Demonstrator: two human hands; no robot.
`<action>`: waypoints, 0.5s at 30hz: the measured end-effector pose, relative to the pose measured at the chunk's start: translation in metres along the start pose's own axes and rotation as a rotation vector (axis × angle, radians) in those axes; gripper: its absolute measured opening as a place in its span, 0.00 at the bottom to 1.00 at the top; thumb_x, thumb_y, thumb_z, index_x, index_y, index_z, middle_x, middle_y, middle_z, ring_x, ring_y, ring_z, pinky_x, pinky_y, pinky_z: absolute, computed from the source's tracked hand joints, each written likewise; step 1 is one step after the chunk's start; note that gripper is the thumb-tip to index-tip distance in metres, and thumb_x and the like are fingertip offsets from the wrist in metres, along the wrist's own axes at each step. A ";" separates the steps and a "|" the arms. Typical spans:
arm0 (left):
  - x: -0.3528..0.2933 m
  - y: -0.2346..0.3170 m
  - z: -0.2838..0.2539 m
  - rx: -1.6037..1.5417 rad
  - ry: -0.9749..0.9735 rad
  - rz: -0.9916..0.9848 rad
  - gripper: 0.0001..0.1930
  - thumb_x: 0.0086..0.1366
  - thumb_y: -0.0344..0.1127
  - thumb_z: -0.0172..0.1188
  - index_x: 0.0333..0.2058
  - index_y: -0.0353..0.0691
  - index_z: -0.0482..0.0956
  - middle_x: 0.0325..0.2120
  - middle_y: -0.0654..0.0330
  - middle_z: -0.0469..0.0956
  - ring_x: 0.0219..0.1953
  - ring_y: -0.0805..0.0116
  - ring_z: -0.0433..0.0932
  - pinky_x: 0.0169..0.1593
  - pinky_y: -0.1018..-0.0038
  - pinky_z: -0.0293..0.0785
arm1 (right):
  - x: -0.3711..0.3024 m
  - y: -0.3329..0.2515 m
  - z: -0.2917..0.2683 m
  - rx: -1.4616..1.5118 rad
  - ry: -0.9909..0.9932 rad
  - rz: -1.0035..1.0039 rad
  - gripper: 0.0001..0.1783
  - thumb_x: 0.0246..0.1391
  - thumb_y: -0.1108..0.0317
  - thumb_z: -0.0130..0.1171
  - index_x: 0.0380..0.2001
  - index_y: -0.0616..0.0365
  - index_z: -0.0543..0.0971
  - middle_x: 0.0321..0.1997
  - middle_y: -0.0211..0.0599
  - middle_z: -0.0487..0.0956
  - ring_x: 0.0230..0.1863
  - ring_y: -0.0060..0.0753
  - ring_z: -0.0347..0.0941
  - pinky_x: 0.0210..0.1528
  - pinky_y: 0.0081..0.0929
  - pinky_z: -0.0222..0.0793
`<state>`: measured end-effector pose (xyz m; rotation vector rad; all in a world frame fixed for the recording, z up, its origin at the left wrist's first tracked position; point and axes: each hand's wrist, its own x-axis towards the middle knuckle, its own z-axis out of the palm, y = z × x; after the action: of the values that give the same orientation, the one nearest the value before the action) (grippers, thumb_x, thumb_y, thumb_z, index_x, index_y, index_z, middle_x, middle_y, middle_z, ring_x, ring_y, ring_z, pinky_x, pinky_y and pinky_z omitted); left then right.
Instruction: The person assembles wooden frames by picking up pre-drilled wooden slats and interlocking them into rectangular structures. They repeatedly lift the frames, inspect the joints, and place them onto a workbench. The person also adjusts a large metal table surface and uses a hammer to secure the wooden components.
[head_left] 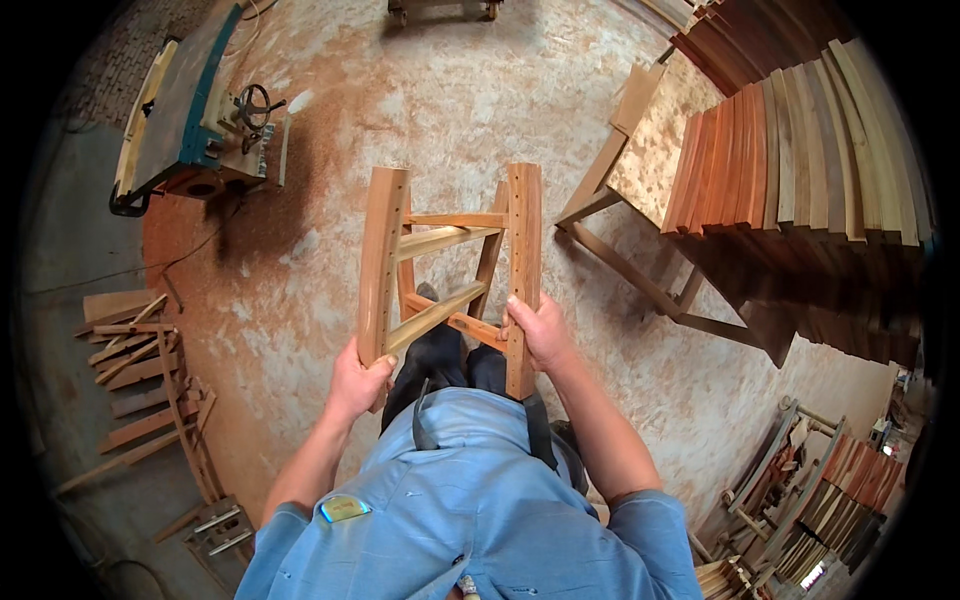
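In front of my body I hold up a wooden frame (379, 250), which looks like a stool or chair frame. It has two thick side pieces, each with a row of small holes, and thinner legs and crossbars behind them. My left hand (360, 381) grips the lower end of the left side piece, thumb on its face. My right hand (540, 330) is wrapped around the right side piece (524, 240) below its middle. Some of the fingers of both hands are hidden behind the wood. The frame is tilted, with its far parts over the floor.
A workbench machine with a handwheel (254, 106) stands at the far left. On the right, a wooden table (655, 150) bears stacked boards (800, 150). Loose wood offcuts (140, 380) lie at left. A rack with wood pieces (835, 490) stands at lower right.
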<state>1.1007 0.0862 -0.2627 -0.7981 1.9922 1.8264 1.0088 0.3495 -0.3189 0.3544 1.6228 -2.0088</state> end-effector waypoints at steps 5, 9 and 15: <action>-0.002 0.002 0.010 -0.045 0.054 0.009 0.12 0.57 0.29 0.58 0.40 0.35 0.70 0.23 0.62 0.73 0.19 0.74 0.74 0.22 0.75 0.73 | 0.006 -0.002 0.011 -0.046 0.022 -0.013 0.09 0.57 0.67 0.56 0.35 0.62 0.71 0.24 0.33 0.74 0.23 0.23 0.72 0.27 0.25 0.72; 0.019 -0.017 0.009 -0.370 0.135 -0.157 0.11 0.60 0.34 0.55 0.40 0.37 0.70 0.21 0.62 0.71 0.16 0.71 0.72 0.20 0.74 0.73 | 0.007 0.000 0.018 -0.161 0.089 -0.025 0.11 0.55 0.66 0.58 0.36 0.63 0.74 0.25 0.31 0.75 0.26 0.21 0.71 0.30 0.23 0.70; 0.041 -0.032 -0.021 -0.565 0.215 -0.178 0.12 0.60 0.35 0.53 0.40 0.37 0.68 0.20 0.61 0.68 0.16 0.69 0.71 0.17 0.74 0.71 | -0.001 -0.021 0.024 -0.113 0.099 -0.035 0.08 0.57 0.68 0.56 0.34 0.62 0.71 0.23 0.32 0.73 0.22 0.23 0.72 0.26 0.24 0.71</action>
<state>1.0904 0.0571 -0.3093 -1.3310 1.4487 2.2992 1.0015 0.3295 -0.2955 0.3903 1.8064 -1.9422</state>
